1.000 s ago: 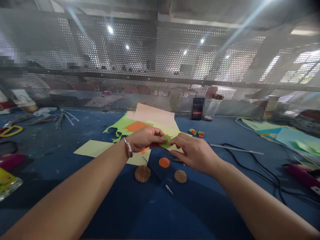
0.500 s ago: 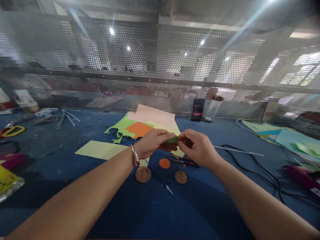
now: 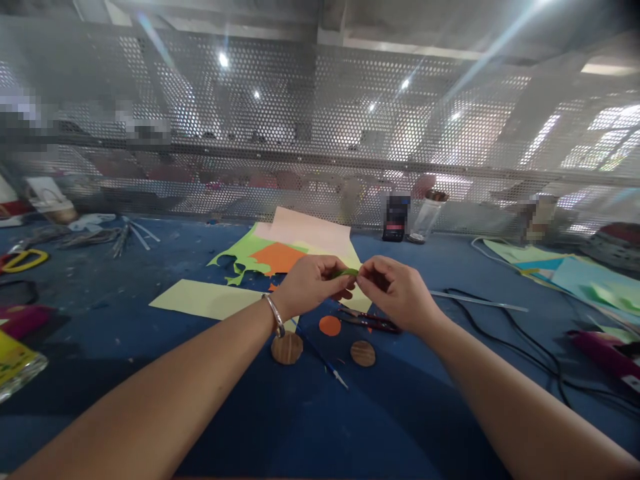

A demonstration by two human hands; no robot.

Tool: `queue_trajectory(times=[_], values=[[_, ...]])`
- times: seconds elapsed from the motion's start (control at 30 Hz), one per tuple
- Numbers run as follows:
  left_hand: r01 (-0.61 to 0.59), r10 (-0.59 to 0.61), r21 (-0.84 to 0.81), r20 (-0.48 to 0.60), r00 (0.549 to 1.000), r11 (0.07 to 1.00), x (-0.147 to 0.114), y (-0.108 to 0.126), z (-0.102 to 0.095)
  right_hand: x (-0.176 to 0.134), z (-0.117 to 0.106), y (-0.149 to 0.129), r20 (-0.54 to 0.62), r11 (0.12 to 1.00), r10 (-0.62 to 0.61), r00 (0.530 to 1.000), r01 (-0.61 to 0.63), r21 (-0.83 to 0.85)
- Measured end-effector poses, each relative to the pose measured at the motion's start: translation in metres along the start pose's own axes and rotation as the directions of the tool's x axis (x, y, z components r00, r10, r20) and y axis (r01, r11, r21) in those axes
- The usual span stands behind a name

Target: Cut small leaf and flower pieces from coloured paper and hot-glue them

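Observation:
Between both hands is a small green paper piece (image 3: 346, 272), seen nearly edge-on. My left hand (image 3: 313, 283) is closed on its left part, thumb below. The fingertips of my right hand (image 3: 393, 287) pinch its right end. Below the hands lie an orange paper disc (image 3: 330, 325), two round wooden slices, one on the left (image 3: 287, 349) and one on the right (image 3: 363, 353), and a blue pen-like tool (image 3: 334, 372) with a pale tip. Dark-handled thread snips (image 3: 367, 319) rest under my right hand, partly hidden by it.
Behind the hands lie pink paper (image 3: 310, 227), cut green paper (image 3: 235, 257) and orange paper (image 3: 277, 257). A pale green strip (image 3: 205, 300) is at left. A phone (image 3: 396, 219) and a glass bottle (image 3: 429, 217) stand at the back. A black cable (image 3: 530, 347) runs along the right.
The green paper has been tilted from showing its face to nearly edge-on. My left fingers have shifted, with the thumb now lower. Both hands stay in about the same place.

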State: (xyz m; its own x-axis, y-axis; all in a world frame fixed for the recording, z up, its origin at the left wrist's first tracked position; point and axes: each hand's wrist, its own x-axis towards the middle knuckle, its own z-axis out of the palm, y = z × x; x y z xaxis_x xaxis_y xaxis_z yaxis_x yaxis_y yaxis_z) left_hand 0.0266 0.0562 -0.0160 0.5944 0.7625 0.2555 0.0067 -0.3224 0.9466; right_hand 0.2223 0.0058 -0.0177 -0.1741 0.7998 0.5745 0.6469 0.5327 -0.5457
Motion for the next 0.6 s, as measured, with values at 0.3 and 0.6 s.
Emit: queue_trajectory(times=[0.3,0.6], values=[[0.010,-0.010,-0.002,0.004,1.000,1.000,0.0006,0.0002,0.0001,-0.0007,-0.0004,-0.0016,-0.015,1.000,-0.012,1.000,0.012,-0.019],[0.003,-0.003,0.054,0.003,1.000,0.999,-0.0011,-0.0008,0.0004,-0.0003,0.0003,-0.0014,-0.014,1.000,-0.018,1.000,0.018,-0.016]])
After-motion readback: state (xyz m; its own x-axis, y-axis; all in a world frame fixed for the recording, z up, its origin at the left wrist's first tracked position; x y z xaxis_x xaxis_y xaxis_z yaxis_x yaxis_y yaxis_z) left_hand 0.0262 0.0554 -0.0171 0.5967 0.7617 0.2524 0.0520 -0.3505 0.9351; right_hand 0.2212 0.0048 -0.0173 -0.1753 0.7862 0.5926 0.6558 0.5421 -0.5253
